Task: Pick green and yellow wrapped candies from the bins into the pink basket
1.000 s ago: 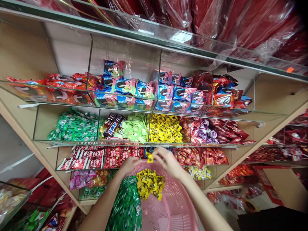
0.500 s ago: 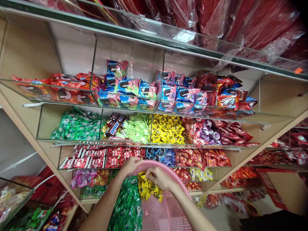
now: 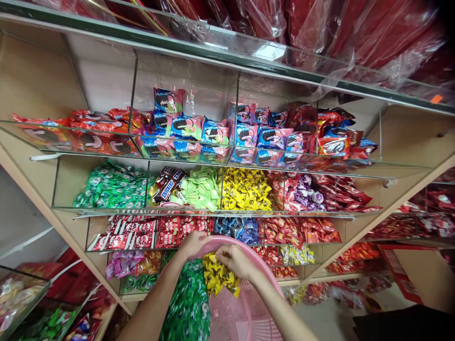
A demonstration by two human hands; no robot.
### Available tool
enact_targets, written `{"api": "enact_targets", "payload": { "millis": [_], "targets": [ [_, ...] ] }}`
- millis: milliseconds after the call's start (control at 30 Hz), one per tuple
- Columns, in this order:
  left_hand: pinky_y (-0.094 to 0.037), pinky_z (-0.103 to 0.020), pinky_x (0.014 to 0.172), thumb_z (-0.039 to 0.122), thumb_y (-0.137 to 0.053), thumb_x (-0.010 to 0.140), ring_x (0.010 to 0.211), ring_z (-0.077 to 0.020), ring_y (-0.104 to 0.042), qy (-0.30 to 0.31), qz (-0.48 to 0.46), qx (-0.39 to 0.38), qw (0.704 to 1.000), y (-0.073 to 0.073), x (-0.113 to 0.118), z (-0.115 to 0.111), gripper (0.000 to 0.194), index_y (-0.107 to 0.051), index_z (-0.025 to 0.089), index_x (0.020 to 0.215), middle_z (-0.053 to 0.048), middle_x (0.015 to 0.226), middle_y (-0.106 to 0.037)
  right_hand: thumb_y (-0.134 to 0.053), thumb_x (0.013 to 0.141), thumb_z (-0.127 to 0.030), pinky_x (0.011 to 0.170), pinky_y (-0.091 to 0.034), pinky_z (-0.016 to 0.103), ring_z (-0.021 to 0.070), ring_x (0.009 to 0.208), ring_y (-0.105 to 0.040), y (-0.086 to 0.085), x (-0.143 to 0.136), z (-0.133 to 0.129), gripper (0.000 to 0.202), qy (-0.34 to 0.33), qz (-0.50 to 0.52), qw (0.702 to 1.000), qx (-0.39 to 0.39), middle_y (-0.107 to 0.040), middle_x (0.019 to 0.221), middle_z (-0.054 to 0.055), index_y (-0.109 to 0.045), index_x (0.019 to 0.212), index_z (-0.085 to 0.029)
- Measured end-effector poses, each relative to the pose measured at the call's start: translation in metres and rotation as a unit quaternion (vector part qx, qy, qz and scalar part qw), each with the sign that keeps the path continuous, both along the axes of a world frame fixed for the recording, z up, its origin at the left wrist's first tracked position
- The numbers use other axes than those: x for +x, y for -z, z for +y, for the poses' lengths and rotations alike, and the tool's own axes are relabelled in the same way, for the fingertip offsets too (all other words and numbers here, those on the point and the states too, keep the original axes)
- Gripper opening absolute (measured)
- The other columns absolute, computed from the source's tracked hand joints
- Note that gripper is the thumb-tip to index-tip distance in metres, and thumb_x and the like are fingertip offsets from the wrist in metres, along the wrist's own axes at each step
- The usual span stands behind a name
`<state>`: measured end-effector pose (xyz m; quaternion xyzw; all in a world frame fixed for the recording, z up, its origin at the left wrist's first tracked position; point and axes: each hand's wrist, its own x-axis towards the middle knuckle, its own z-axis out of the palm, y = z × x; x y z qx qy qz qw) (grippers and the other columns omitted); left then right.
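A round pink plastic basket [image 3: 245, 251] is in front of me at the lower middle. My left hand [image 3: 192, 244] has its fingers closed over the basket's far left rim. Inside, a pile of green-wrapped candies [image 3: 188, 303] fills the left side, and a smaller heap of yellow-wrapped candies [image 3: 216, 277] lies beside it. Over the yellow heap is my right hand [image 3: 232, 260], fingers curled and pinched at a yellow candy, which they partly hide. The right part of the basket shows its bare mesh bottom.
A shelf unit with glass dividers [image 3: 149, 184] stands ahead, holding green candies [image 3: 110, 187], Snickers bars [image 3: 168, 184], yellow candies [image 3: 247, 189] and biscuit packs [image 3: 215, 130]. Plastic-wrapped red items [image 3: 320, 28] lie on the top shelf. A cardboard box [image 3: 419, 274] is at right.
The view has shifted slightly, so the upper shelves sit a little further left. My left hand stays on the rim, and the right hand's fingers have moved very little over the yellow candies.
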<state>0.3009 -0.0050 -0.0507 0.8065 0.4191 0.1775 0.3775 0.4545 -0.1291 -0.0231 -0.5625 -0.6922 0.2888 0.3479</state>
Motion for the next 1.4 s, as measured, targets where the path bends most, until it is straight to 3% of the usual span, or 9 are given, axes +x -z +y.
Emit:
{"api": "enact_targets", "payload": {
  "millis": [133, 367, 667, 767, 933, 1067, 1233, 1400],
  "targets": [
    [-0.024, -0.02, 0.054, 0.063, -0.041, 0.069, 0.058, -0.0119, -0.041, 0.011, -0.003, 0.007, 1.0, -0.001, 0.0, 0.001, 0.049, -0.054, 0.016, 0.061, 0.002, 0.057, -0.049, -0.044, 0.074, -0.019, 0.052, -0.035, 0.019, 0.0086, 0.054, -0.044, -0.003, 0.012, -0.004, 0.015, 0.011, 0.043, 0.999, -0.028, -0.053, 0.061, -0.002, -0.058, 0.07, -0.014],
    [-0.024, -0.02, 0.055, 0.063, -0.042, 0.069, 0.058, -0.0118, -0.041, 0.0, 0.0, 0.002, 1.0, 0.002, 0.0, 0.002, 0.049, -0.053, 0.016, 0.06, 0.003, 0.055, -0.046, -0.047, 0.06, -0.011, 0.051, -0.031, 0.017, 0.0065, 0.053, -0.04, 0.004, 0.022, -0.01, 0.005, 0.055, -0.056, 0.995, -0.066, -0.05, 0.058, -0.005, -0.051, 0.06, -0.015],
    [-0.024, -0.02, 0.053, 0.065, -0.042, 0.068, 0.058, -0.012, -0.041, -0.006, 0.012, 0.002, 1.0, 0.003, 0.0, 0.002, 0.05, -0.054, 0.017, 0.062, 0.003, 0.057, -0.049, -0.048, 0.063, -0.01, 0.053, -0.029, 0.02, 0.0098, 0.058, -0.045, -0.003, 0.016, -0.014, 0.011, 0.076, -0.241, 0.965, -0.063, -0.057, 0.063, -0.001, -0.056, 0.067, -0.016],
    [-0.025, -0.021, 0.054, 0.065, -0.043, 0.067, 0.059, -0.0124, -0.043, -0.012, 0.008, -0.003, 1.0, 0.004, 0.0, 0.002, 0.05, -0.055, 0.017, 0.063, 0.003, 0.059, -0.051, -0.052, 0.069, -0.018, 0.056, -0.031, 0.022, 0.0132, 0.063, -0.05, -0.007, 0.008, -0.017, 0.01, 0.079, -0.266, 0.959, -0.063, -0.059, 0.07, 0.001, -0.058, 0.077, -0.018],
    [-0.026, -0.02, 0.055, 0.065, -0.042, 0.068, 0.059, -0.0122, -0.044, -0.009, 0.009, -0.003, 1.0, 0.004, 0.001, 0.002, 0.05, -0.056, 0.017, 0.064, 0.003, 0.059, -0.052, -0.05, 0.078, -0.03, 0.07, -0.038, 0.027, 0.0186, 0.086, -0.052, -0.007, -0.021, -0.015, 0.023, 0.009, -0.26, 0.965, 0.015, -0.058, 0.095, 0.005, -0.054, 0.098, -0.02],
    [-0.027, -0.02, 0.056, 0.063, -0.042, 0.069, 0.061, -0.0123, -0.046, -0.008, 0.012, -0.002, 1.0, 0.001, 0.0, 0.0, 0.049, -0.058, 0.017, 0.066, 0.002, 0.062, -0.055, -0.055, 0.075, -0.026, 0.081, -0.036, 0.03, 0.0201, 0.096, -0.047, 0.002, -0.04, -0.01, 0.034, -0.057, -0.258, 0.963, 0.059, -0.054, 0.102, 0.006, -0.05, 0.107, -0.021],
    [-0.027, -0.02, 0.056, 0.062, -0.043, 0.069, 0.063, -0.0128, -0.048, -0.014, 0.032, 0.006, 0.999, -0.006, -0.001, -0.003, 0.048, -0.06, 0.017, 0.07, 0.002, 0.065, -0.058, -0.052, 0.073, -0.015, 0.078, -0.036, 0.028, 0.018, 0.089, -0.047, 0.015, -0.041, -0.005, 0.027, -0.049, -0.231, 0.971, 0.047, -0.055, 0.094, 0.004, -0.049, 0.1, -0.02],
    [-0.026, -0.021, 0.055, 0.062, -0.042, 0.07, 0.063, -0.0128, -0.048, -0.014, 0.04, 0.018, 0.999, -0.007, -0.001, -0.004, 0.048, -0.061, 0.018, 0.071, 0.002, 0.065, -0.057, -0.056, 0.07, -0.018, 0.075, -0.035, 0.027, 0.0175, 0.086, -0.046, 0.026, -0.04, -0.004, 0.025, -0.028, -0.207, 0.977, 0.035, -0.055, 0.089, 0.002, -0.048, 0.094, -0.021]
  ]
}}
